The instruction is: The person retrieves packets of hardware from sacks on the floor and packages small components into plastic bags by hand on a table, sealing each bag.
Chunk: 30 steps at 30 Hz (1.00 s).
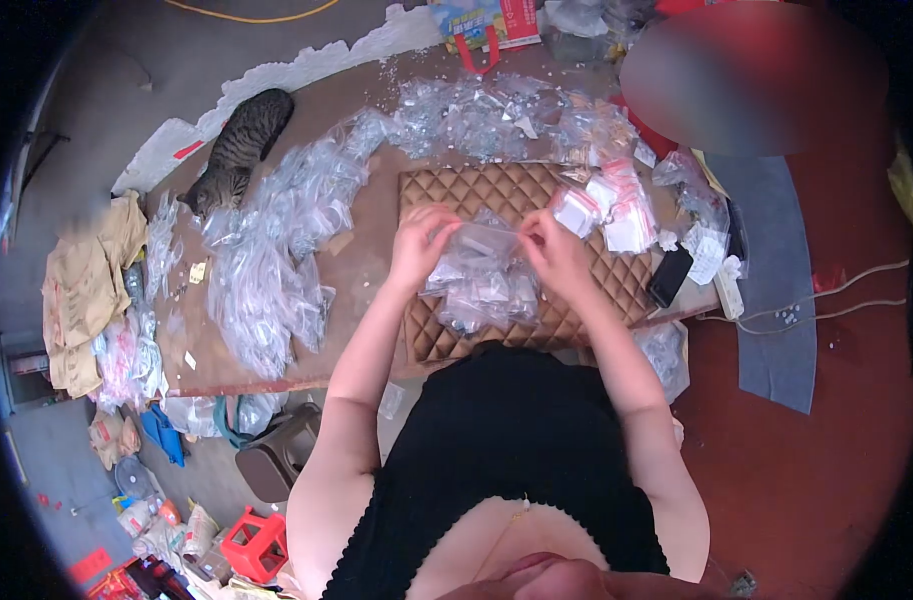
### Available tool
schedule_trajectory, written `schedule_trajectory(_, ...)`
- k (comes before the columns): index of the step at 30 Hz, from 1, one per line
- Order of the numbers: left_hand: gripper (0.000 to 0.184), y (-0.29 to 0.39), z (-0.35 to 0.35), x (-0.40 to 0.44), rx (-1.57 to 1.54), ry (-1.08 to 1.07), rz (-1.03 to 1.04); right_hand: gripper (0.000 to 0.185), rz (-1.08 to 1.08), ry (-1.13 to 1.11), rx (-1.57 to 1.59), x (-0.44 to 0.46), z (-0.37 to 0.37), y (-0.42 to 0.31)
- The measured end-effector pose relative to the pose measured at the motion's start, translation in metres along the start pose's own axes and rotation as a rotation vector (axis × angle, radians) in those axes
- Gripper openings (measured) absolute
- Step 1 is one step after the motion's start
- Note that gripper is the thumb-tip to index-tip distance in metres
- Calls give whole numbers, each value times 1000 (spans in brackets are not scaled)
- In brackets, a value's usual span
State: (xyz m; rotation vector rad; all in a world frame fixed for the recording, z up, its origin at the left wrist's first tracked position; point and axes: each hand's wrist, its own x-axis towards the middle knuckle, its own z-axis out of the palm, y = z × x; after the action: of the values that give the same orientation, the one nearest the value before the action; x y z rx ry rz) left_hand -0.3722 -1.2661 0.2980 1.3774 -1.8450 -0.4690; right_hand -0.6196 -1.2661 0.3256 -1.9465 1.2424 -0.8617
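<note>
Between my two hands a small clear plastic bag (489,241) is stretched out above a brown quilted mat (582,285). My left hand (424,243) pinches the bag's left end. At its right end, the fingers of my right hand (554,254) are closed on it. Just below lies a pile of filled clear bags (489,300), nearer my body. Beside my right hand are small bags with white cards and pink edges (625,207). What is inside the stretched bag, if anything, I cannot make out.
Heaps of clear bags (287,240) spread over the table's left and back. A tabby cat (245,140) is at the back left edge. A black phone (671,277) lies by the mat's right side. Brown paper sacks (92,285) stand at far left, a red stool (255,545) below.
</note>
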Motion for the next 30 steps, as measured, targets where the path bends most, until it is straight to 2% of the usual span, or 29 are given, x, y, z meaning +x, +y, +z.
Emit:
schedule_trajectory(3,12,9,2,9,-95,29,81,20,-26,71,-19,-5,-14,-5)
schedule_trajectory(6,13,0,17,-4,-83,-11,189,20,-21,-5,-107,-24,-13,17)
schedule_trajectory(8,14,-20,39,-29,76,-208,186,19,11,-238,-331,-42,-3,45)
schedule_trajectory(9,14,-26,46,-37,76,-209,193,19,11,-231,-332,-47,-1,67)
schedule_trajectory(10,21,-30,52,-46,203,-308,186,18,-15,-282,-224,-55,0,92)
schedule_trajectory(11,28,-25,52,-45,327,-409,174,18,-38,-338,-115,-53,-6,98)
schedule_trajectory(12,28,-23,53,-42,322,-414,170,18,-31,-343,-114,-48,-13,105)
schedule_trajectory(14,36,-17,50,-31,225,-378,54,18,217,-204,-102,-29,-29,116)
schedule_trajectory(15,36,-20,54,-26,225,-383,51,19,235,-129,-150,-16,-30,128)
schedule_trajectory(17,40,-25,67,-11,-17,-254,-40,22,211,-74,-177,22,-27,153)
schedule_trajectory(20,41,-8,80,18,-9,-272,-5,29,171,4,-256,84,-7,174)
schedule_trajectory(22,39,-2,92,26,14,-308,43,37,86,82,-379,123,22,179)
schedule_trajectory(24,37,-9,106,24,131,-579,154,41,19,140,-442,155,46,189)
schedule_trajectory(25,37,-16,109,22,152,-690,115,37,-46,142,-511,169,53,194)
schedule_trajectory(26,37,-16,105,30,153,-693,113,34,-111,144,-580,181,56,198)
schedule_trajectory(27,37,-16,101,39,102,-799,-63,34,-110,143,-577,191,58,203)
schedule_trajectory(28,37,-18,97,46,50,-903,-242,29,-16,110,-453,199,60,207)
schedule_trajectory(29,37,-24,96,48,50,-911,-245,25,79,76,-329,204,62,208)
schedule_trajectory(30,36,-31,97,49,-111,-628,-439,25,86,72,-327,203,56,193)
